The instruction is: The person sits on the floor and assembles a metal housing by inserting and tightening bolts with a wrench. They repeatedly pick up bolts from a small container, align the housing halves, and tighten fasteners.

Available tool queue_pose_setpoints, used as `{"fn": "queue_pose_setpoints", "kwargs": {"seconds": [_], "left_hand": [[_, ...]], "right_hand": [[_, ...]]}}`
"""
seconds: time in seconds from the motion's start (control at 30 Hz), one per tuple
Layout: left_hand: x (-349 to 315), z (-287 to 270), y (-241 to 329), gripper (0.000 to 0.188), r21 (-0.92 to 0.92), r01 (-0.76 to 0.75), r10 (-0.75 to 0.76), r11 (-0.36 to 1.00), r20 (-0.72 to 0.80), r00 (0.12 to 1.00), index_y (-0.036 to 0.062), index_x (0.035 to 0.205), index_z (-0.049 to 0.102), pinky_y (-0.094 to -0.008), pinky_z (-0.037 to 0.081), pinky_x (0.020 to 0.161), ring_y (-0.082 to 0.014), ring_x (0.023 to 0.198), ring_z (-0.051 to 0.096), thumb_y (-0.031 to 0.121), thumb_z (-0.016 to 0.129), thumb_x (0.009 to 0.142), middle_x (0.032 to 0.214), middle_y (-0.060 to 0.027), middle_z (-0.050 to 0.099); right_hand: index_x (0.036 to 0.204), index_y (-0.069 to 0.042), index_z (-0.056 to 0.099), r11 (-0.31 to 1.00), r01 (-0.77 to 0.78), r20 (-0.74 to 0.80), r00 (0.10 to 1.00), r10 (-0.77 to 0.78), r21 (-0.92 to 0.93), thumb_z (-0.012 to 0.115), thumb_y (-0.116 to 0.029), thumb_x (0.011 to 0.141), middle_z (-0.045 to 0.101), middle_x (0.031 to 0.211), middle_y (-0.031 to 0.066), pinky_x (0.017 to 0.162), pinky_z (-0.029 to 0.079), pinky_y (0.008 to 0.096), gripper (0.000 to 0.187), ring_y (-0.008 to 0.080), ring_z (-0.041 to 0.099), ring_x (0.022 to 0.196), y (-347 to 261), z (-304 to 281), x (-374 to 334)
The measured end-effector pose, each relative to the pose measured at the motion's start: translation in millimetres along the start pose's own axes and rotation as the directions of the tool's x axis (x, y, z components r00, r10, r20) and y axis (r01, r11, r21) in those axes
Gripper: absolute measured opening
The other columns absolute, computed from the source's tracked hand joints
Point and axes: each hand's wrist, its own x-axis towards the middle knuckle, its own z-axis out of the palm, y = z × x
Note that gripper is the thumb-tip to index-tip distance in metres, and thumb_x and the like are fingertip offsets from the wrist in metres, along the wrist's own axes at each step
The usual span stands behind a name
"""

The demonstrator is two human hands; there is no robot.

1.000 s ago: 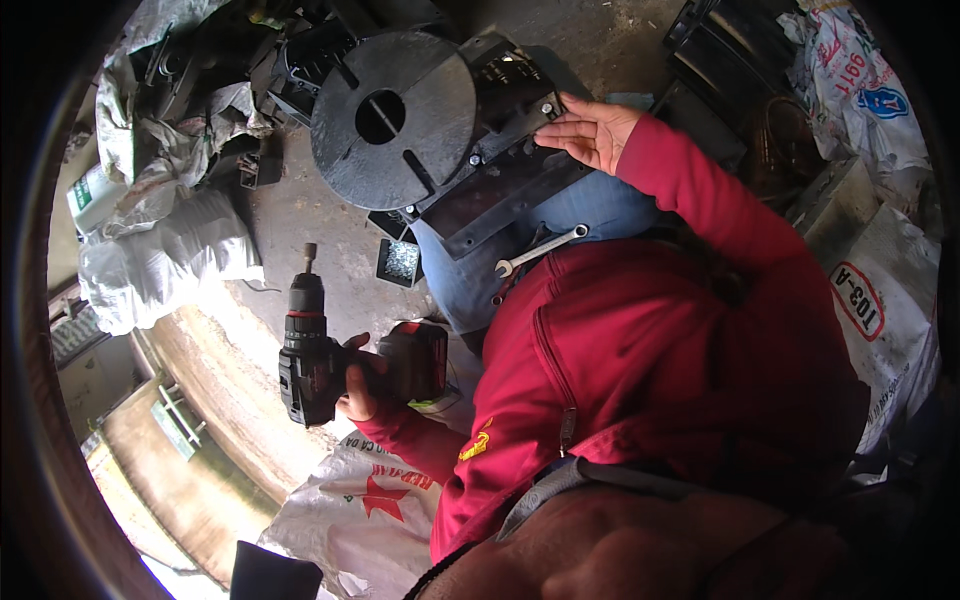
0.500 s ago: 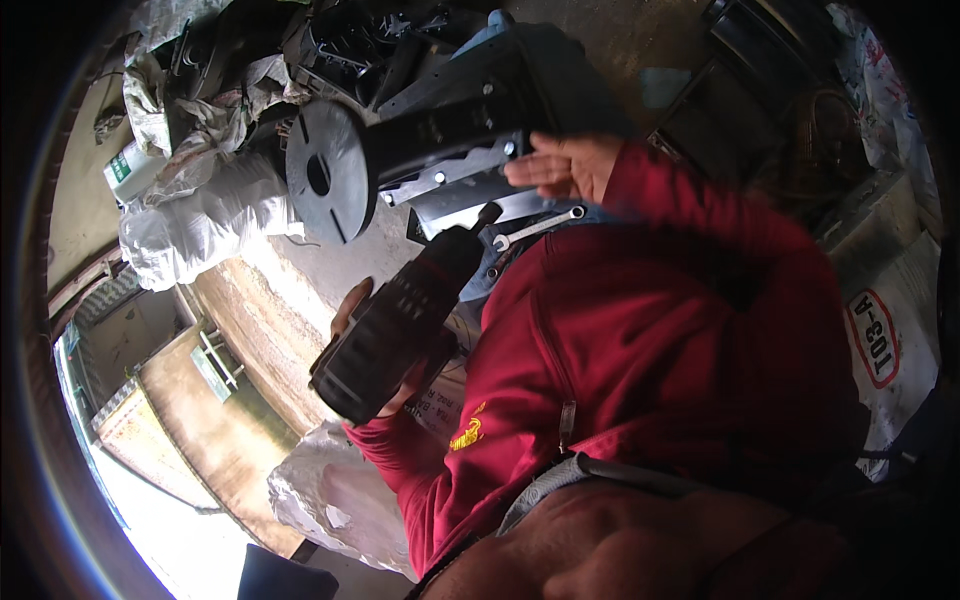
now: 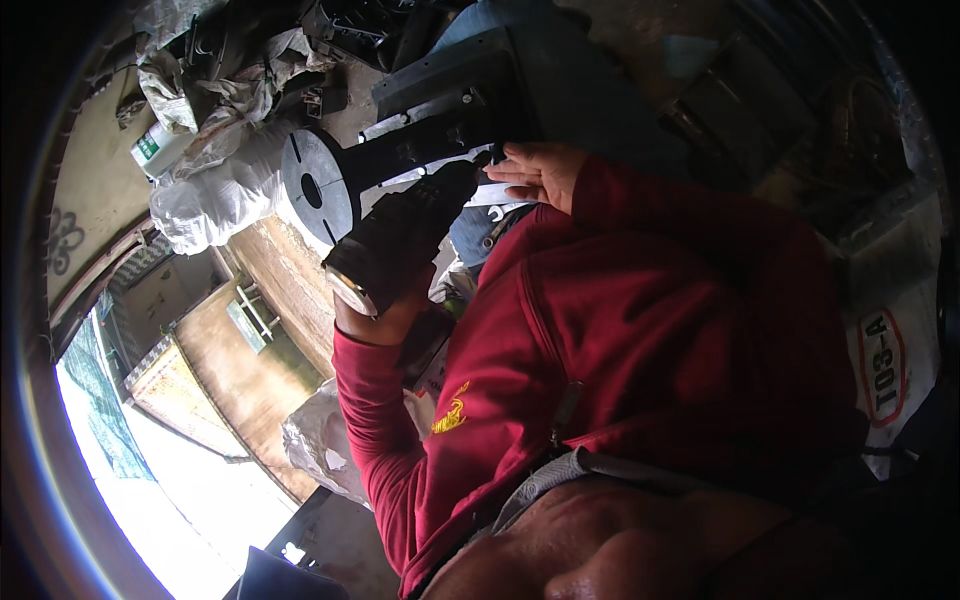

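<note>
A dark cordless impact wrench (image 3: 408,225) is gripped in my left hand (image 3: 392,312), its nose pointing up and right. The nose meets the lower edge of a black metal assembly, close to my right hand's fingertips. That assembly has a tube (image 3: 400,150), a grey slotted disc (image 3: 338,190) at its left end and a bolted flat plate (image 3: 430,80) behind it. My right hand (image 3: 545,175) is open, fingers stretched out beside the nose; whether they touch it I cannot tell. Below lies an open-end spanner (image 3: 497,213), partly hidden.
White plastic-wrapped bundles (image 3: 215,205) and a white container with a green label (image 3: 160,150) lie to the left. Dark metal parts (image 3: 350,30) are heaped at the far side. On the right is a printed white sack (image 3: 890,350).
My left hand has raised the impact wrench up to the assembly's edge. My right hand has shifted slightly left and down, near the nose. The view has tilted a little.
</note>
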Motion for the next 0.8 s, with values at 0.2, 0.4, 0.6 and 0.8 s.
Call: {"fn": "queue_pose_setpoints", "kwargs": {"seconds": [0.2,0.4,0.6,0.8], "left_hand": [[15,-8,27,0.052,0.397,-0.356,0.373,0.846,0.036,0.927,0.0041,0.119,0.062,-0.0383,0.052,0.086,-0.0306,0.101,0.064,0.008,0.078,0.07,0.111,-0.0141,0.065],[22,-11,38,0.046,0.525,-0.415,0.417,0.743,0.122,0.901,0.0011,0.115,0.063,-0.0369,0.053,0.084,-0.0313,0.099,0.065,0.009,0.077,0.072,0.109,-0.0155,0.066],[16,-13,51,0.042,0.502,-0.407,0.384,0.763,0.154,0.91,0.0008,0.114,0.064,-0.036,0.054,0.08,-0.0298,0.094,0.067,0.009,0.076,0.074,0.105,-0.0156,0.067],[16,-1,53,0.035,0.715,-0.443,0.407,0.541,0.238,0.882,0.0051,0.11,0.066,-0.0343,0.055,0.08,-0.0275,0.096,0.067,0.015,0.075,0.077,0.104,-0.0118,0.068]], "right_hand": [[0.145,0.004,0.029,1.0,0.025,0.037,0.999,-0.025,0.001,0.06,-0.049,0.093,0.046,0.145,0.0193,0.101,0.043,0.0305,0.081,0.0231,0.042,0.137,1,-4,-3],[0.143,0.003,0.035,0.999,0.039,0.045,0.998,-0.038,-0.015,0.059,-0.051,0.093,0.049,0.143,0.0178,0.099,0.044,0.0311,0.077,0.023,0.043,0.136,1,-8,-4],[0.142,0.002,0.038,0.999,0.047,0.063,0.997,-0.047,-0.003,0.058,-0.049,0.094,0.051,0.141,0.0169,0.099,0.044,0.0309,0.073,0.0234,0.045,0.134,11,-11,-3],[0.142,0.004,0.037,0.999,0.05,0.04,0.998,-0.05,0.01,0.055,-0.047,0.096,0.051,0.141,0.0179,0.101,0.043,0.0316,0.071,0.0238,0.046,0.134,7,-7,-8]]}}
